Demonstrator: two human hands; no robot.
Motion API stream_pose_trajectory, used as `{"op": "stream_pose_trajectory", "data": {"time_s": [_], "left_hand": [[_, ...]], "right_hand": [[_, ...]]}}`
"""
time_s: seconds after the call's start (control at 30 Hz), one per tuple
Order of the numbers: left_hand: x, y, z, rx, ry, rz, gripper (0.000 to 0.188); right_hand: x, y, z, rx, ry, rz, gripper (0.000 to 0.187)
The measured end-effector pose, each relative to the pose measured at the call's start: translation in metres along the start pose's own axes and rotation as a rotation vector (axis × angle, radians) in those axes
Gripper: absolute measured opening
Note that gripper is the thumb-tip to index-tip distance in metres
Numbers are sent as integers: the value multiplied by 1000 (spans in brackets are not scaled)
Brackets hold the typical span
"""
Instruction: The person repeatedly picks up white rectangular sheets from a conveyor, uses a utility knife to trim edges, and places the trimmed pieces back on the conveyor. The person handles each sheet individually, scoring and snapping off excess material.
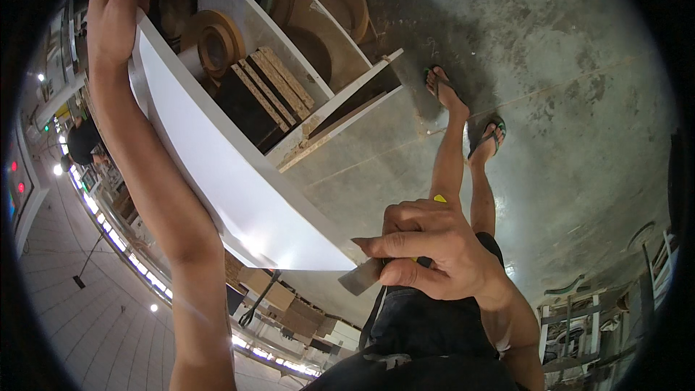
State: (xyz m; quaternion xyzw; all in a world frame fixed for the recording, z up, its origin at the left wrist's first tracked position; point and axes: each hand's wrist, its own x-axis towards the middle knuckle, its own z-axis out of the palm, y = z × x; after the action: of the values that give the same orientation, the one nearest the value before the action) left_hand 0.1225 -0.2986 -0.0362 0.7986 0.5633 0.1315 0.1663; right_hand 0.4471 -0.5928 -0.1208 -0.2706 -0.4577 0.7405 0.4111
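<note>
A long white panel (210,145) stretches from the upper left toward the middle, its near corner pointing at my right hand. My left hand (119,3) is at its far end, fingers bent over the edge and partly cut off by the top of the view. The left forearm runs along the panel's side. My right hand (441,246) is closed round a scraper (360,279) with a flat grey metal blade and bits of yellow on its handle. The blade lies just beside the panel's near corner; whether they touch I cannot tell.
Below the panel is a white shelf unit (340,112) holding rolls of edge banding (213,43) and stacked chipboard strips (271,90). My feet in flip-flops (445,87) stand on the concrete floor (565,137). A metal rack (579,326) is at the lower right. Another person (83,141) shows at the far left.
</note>
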Motion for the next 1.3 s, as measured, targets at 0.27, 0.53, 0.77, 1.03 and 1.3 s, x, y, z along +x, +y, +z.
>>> {"op": "stream_pose_trajectory", "data": {"time_s": [0.27, 0.53, 0.77, 1.03, 1.3], "left_hand": [[0, -5, 6, -17, 40, 4, 71], [-1, -5, 6, -38, 41, 13, 70], [1, -1, 8, 1, 56, -12, 73], [2, 0, 5, 70, 48, -31, 73], [2, 5, 4, 106, 60, -130, 74]], "right_hand": [[3, -4, -3, -70, -25, 18, 36], [10, -13, -9, -213, -49, -13, 33], [16, -7, -12, -157, -76, -49, 32], [20, -5, -13, -153, -81, -71, 31], [22, -1, -8, -131, -58, -88, 33]]}}
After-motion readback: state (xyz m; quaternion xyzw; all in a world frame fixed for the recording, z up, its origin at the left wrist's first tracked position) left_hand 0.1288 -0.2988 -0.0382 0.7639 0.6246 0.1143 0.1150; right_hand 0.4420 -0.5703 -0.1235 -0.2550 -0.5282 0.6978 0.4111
